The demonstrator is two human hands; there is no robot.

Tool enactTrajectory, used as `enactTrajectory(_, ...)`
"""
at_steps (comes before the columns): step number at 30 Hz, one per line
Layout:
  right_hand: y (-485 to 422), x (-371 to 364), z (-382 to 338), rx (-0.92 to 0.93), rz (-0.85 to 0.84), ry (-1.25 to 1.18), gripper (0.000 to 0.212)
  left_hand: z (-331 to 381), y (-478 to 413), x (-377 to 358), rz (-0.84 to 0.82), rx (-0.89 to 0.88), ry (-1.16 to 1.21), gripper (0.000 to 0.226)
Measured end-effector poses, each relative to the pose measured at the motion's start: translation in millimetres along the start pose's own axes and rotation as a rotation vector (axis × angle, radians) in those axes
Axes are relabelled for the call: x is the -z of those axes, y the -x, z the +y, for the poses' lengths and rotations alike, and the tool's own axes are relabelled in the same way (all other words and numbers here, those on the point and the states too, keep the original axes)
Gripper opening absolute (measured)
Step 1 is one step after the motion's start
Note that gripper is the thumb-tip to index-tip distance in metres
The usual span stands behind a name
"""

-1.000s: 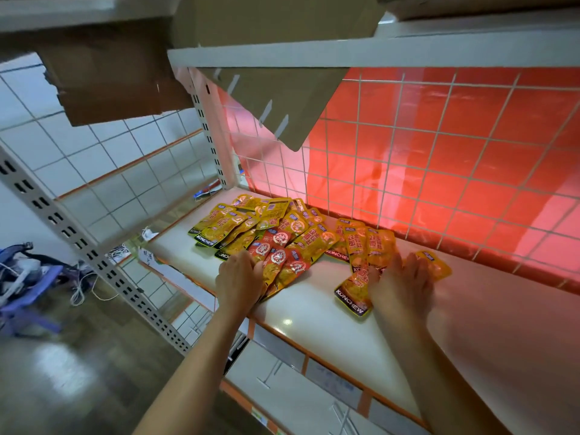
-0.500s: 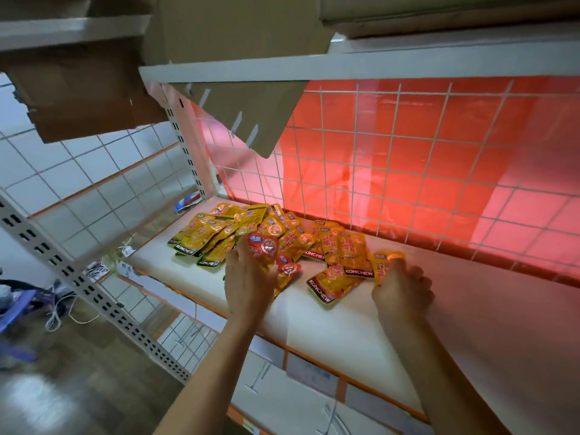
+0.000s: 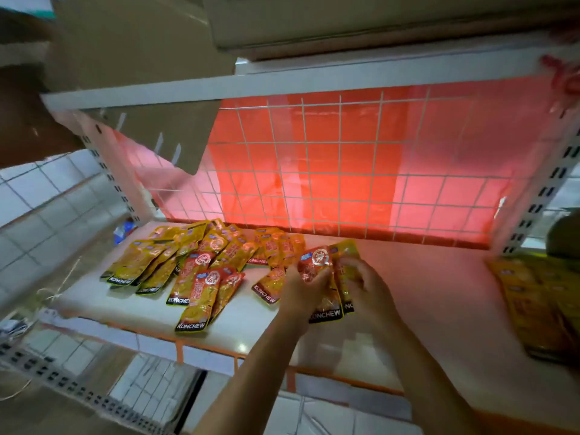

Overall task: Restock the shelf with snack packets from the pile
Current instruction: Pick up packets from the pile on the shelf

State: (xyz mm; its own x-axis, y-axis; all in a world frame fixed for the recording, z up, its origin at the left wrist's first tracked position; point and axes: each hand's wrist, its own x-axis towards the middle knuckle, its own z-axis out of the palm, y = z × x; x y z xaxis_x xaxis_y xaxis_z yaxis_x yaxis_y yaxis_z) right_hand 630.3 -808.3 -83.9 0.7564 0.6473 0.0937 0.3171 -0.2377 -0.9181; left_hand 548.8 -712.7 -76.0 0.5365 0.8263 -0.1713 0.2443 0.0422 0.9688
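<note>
- Snack packets [image 3: 326,296]: small stack gripped between left hand [image 3: 301,291] and right hand [image 3: 365,285], fingers curled round it, just above shelf [image 3: 439,324].
- Loose pile [image 3: 194,265] left of hands: mostly unsorted.
- Blurred yellow batch [image 3: 543,309] far right of hands: probably placed already.
- Bulk left to do.

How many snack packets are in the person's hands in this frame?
2 visible: a red-topped foil snack packet in front, gripped by the left hand, and a yellow foil packet behind it, held by the right hand. More may be hidden between them.
</note>
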Motion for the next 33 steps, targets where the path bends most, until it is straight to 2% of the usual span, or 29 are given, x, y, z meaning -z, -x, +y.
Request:
enactTrajectory(4, 13.8, 27.6, 5.6, 0.043, 0.123, 0.005, 0.025, 1.9, 11.7, -35.9, -0.088, 0.004, 0.074, 0.045)
enactTrajectory(9, 30.6, 72.8, 24.0, -0.038, 0.124, -0.017, 0.015, 11.7, 35.6, -79.1, -0.343, 0.068, 0.254, 0.028)
enactTrajectory(12, 39.9, 102.6, 37.6, -0.102, 0.176, -0.081, 0.014, 17.9, 52.4, -107.3, -0.427, 0.077, 0.382, 0.026)
enactTrajectory(16, 53.1, 143.5, 54.7, -0.15, 0.286, -0.117, 0.013, 26.6, 74.8, -145.5, -0.417, 0.086, 0.439, 0.01)
enactTrajectory(18, 61.1, 164.6, 62.0, -0.176, 0.326, -0.162, 0.016, 29.3, 85.8, -163.0, -0.39, 0.099, 0.45, 0.011)
enactTrajectory(20, 68.7, 186.8, 68.3, -0.179, 0.374, -0.161, 0.006, 29.6, 96.5, -180.2, -0.387, 0.115, 0.474, 0.015)
enactTrajectory(26, 83.8, 238.0, 86.2, -0.197, 0.371, -0.112, 0.004, 18.4, 127.8, -224.8, -0.454, 0.113, 0.483, 0.023)
enactTrajectory(29, 92.4, 261.2, 94.9, -0.165, 0.431, -0.123, 0.008, 10.0, 130.7, -237.9, -0.334, 0.071, 0.332, 0.017)
enactTrajectory(33, 105.4, 297.4, 109.2, -0.176, 0.487, -0.123, 0.007, 8.3, 121.5, -253.3, -0.149, -0.122, -0.116, 0.018)
